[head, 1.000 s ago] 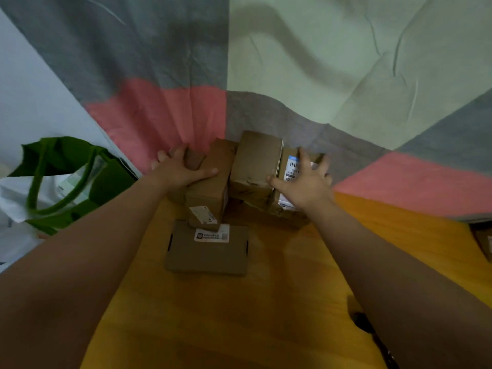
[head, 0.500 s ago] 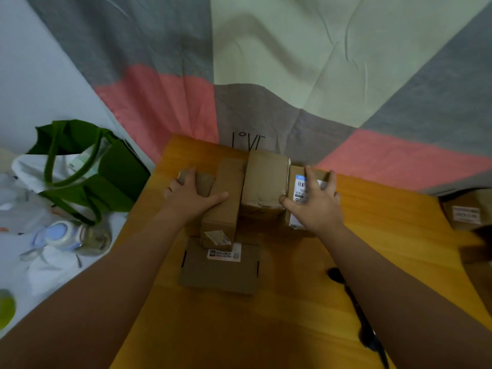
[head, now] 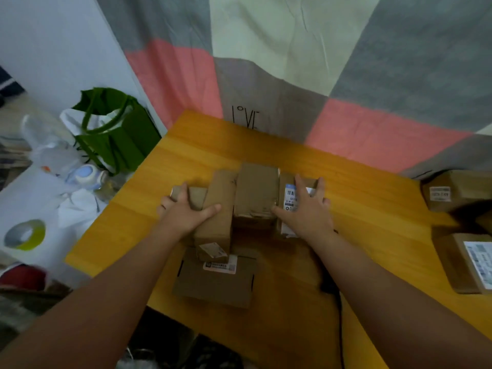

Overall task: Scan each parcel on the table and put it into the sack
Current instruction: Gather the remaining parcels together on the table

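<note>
Several brown cardboard parcels sit bunched on the orange wooden table [head: 372,217]. My left hand [head: 186,214] lies over a small parcel [head: 195,195] at the left of the bunch, its thumb stretched across a long parcel [head: 217,222]. With fingers spread, my right hand [head: 306,211] presses flat on a parcel with a barcode label [head: 290,195], its thumb against the middle parcel [head: 255,193]. A flat labelled parcel [head: 215,280] lies nearest me. The green sack [head: 117,137] stands open left of the table.
Two more labelled parcels [head: 452,190] [head: 468,262] lie at the table's right edge. A black cable [head: 339,302] runs under my right forearm. A patchwork cloth [head: 266,75] hangs behind. Left of the table are a tape roll [head: 25,234], bottles and white bags.
The view has pulled back and tilted, showing more of the table, the sack and the right-hand parcels. Both hands stay on the same parcels; the bunch sits farther from the cloth.
</note>
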A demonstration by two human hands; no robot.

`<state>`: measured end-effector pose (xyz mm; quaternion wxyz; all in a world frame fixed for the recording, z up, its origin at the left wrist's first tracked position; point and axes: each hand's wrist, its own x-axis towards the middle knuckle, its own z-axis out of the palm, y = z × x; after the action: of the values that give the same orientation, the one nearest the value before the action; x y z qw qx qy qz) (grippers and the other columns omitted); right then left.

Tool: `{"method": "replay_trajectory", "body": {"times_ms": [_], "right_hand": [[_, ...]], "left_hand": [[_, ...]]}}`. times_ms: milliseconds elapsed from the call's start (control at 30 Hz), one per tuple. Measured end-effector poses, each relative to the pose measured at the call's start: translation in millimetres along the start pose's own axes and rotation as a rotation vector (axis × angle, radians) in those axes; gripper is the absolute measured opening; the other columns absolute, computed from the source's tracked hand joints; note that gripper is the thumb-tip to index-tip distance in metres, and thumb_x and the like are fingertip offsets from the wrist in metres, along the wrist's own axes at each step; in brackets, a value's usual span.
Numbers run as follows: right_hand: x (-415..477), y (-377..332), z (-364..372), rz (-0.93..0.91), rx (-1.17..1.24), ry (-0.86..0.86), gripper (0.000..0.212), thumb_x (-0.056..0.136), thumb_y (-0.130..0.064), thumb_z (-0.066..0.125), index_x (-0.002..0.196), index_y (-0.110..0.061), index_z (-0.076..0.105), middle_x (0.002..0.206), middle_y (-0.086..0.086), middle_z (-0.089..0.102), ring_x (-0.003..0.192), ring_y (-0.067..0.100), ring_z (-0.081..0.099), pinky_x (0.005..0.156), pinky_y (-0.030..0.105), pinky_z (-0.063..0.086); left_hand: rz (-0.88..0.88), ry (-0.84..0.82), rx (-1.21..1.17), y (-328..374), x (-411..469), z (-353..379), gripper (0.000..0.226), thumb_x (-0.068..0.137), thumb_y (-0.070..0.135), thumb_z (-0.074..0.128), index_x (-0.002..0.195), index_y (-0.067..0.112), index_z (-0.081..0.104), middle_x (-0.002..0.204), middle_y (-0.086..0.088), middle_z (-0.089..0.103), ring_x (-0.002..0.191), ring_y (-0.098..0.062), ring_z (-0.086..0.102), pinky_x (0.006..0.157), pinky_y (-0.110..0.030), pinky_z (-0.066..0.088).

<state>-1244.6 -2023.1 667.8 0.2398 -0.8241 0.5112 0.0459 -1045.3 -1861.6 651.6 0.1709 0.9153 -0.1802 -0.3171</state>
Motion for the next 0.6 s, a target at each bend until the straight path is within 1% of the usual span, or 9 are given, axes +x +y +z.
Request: {"method": "replay_trajectory", "body": {"times_ms": [100,233,367,433,500,567,600], "right_hand": [[-19,18,1,-0.063,-0.018,-0.034,0.098,0.079,-0.071,0.057,0.154,-0.039,0.001,0.161,0.01,-0.014,0.141,0.044,0.018,0.105,0.048,0.036],[-48,44,0,-0.095,0.024,-0.093,0.097,0.081,-0.067,0.059,0.153,-0.04,0.001,0.161,0.008,-0.016,0.144,0.041,0.009,0.104,0.051,0.037],[-74,68,7,-0.053,0.014,-0.081,0.1,0.078,-0.071,0.059,0.154,-0.036,0.004,0.161,0.01,-0.013,0.143,0.044,0.014,0.11,0.051,0.031],[-86,77,14,-0.004,0.013,-0.074,0.102,0.077,-0.072,0.059,0.154,-0.034,0.004,0.161,0.011,-0.011,0.142,0.044,0.017,0.11,0.049,0.031],[-97,83,23,0.04,0.05,-0.067,0.102,0.078,-0.071,0.06,0.154,-0.033,0.004,0.161,0.011,-0.011,0.143,0.043,0.017,0.109,0.048,0.032],[-108,85,35,0.076,0.118,-0.075,0.1,0.08,-0.064,0.062,0.155,-0.031,0.004,0.161,0.009,-0.014,0.144,0.041,0.014,0.11,0.047,0.031],[-113,86,42,0.076,0.143,-0.07,0.099,0.082,-0.06,0.064,0.155,-0.031,0.004,0.161,0.008,-0.016,0.144,0.04,0.011,0.11,0.046,0.03]], "left_hand": [[-0.052,0.009,-0.052,-9,-35,16,0.109,0.072,0.072,0.062,0.152,0.037,-0.003,0.154,-0.017,0.005,0.141,-0.041,0.006,0.11,-0.054,0.021],[-0.11,0.054,-0.06,-17,-76,40,0.11,0.071,0.074,0.062,0.151,0.039,-0.004,0.156,-0.016,0.001,0.142,-0.041,0.004,0.11,-0.056,0.021],[-0.088,0.047,-0.003,-19,-100,55,0.108,0.07,0.079,0.057,0.151,0.04,-0.004,0.158,-0.011,-0.007,0.143,-0.04,0.002,0.111,-0.058,0.02],[-0.071,0.024,0.07,-20,-106,59,0.106,0.069,0.084,0.05,0.15,0.042,-0.003,0.159,-0.01,-0.008,0.143,-0.039,0.004,0.111,-0.058,0.018],[-0.044,0.013,0.221,-20,-108,61,0.106,0.068,0.089,0.041,0.151,0.04,-0.004,0.159,-0.013,-0.009,0.145,-0.038,0.002,0.113,-0.058,0.01],[-0.001,0.021,0.285,-23,-106,61,0.105,0.07,0.089,0.037,0.152,0.037,-0.003,0.158,-0.016,-0.011,0.146,-0.036,-0.004,0.114,-0.056,0.004],[0.023,0.031,0.28,-24,-104,60,0.104,0.071,0.088,0.037,0.152,0.036,-0.002,0.158,-0.015,-0.012,0.146,-0.036,-0.005,0.114,-0.055,0.005]]}}
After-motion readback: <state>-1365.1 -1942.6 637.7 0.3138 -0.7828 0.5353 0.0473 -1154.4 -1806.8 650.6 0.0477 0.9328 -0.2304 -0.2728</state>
